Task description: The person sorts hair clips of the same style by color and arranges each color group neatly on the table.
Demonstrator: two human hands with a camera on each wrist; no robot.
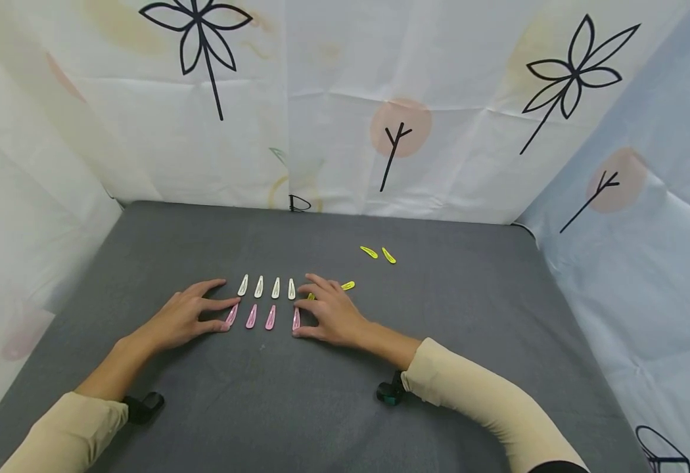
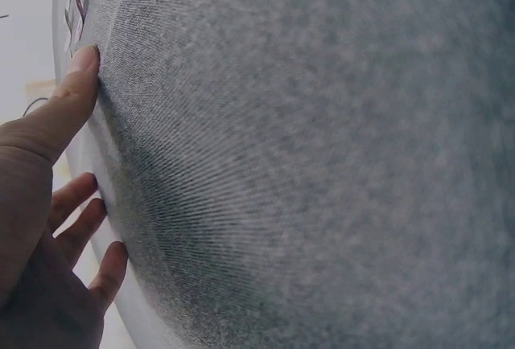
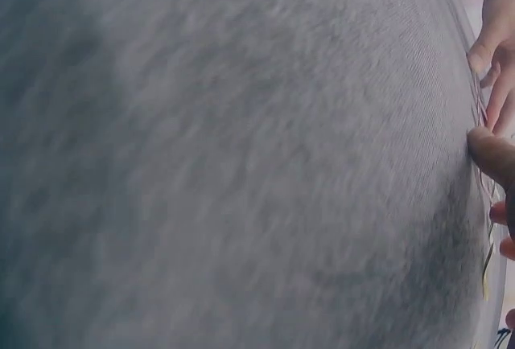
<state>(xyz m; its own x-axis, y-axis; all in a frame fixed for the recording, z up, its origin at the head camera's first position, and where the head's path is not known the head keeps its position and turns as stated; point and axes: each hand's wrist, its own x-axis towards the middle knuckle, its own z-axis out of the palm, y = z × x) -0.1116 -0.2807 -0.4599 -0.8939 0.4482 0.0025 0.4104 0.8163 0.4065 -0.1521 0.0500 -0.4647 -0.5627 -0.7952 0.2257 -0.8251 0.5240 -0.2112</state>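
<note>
In the head view, my left hand (image 1: 186, 315) has thumb and index finger at the two ends of the leftmost pink hair clip (image 1: 232, 315), pinching it at the table. My right hand (image 1: 338, 316) does the same with the rightmost pink hair clip (image 1: 296, 318). Two more pink clips, one a pink hair clip (image 1: 252, 316) and the other a pink hair clip (image 1: 271, 317), lie between the hands. Behind this row stands a row of several white hair clips (image 1: 259, 287). A yellow hair clip (image 1: 311, 297) is partly hidden under my right fingers.
Just beyond my right hand lies a yellow hair clip (image 1: 348, 286). Farther back are two more, a yellow hair clip (image 1: 369, 252) and a yellow hair clip (image 1: 389, 255). The grey cloth-covered table (image 1: 274, 401) is bordered by printed white curtains (image 1: 333, 85).
</note>
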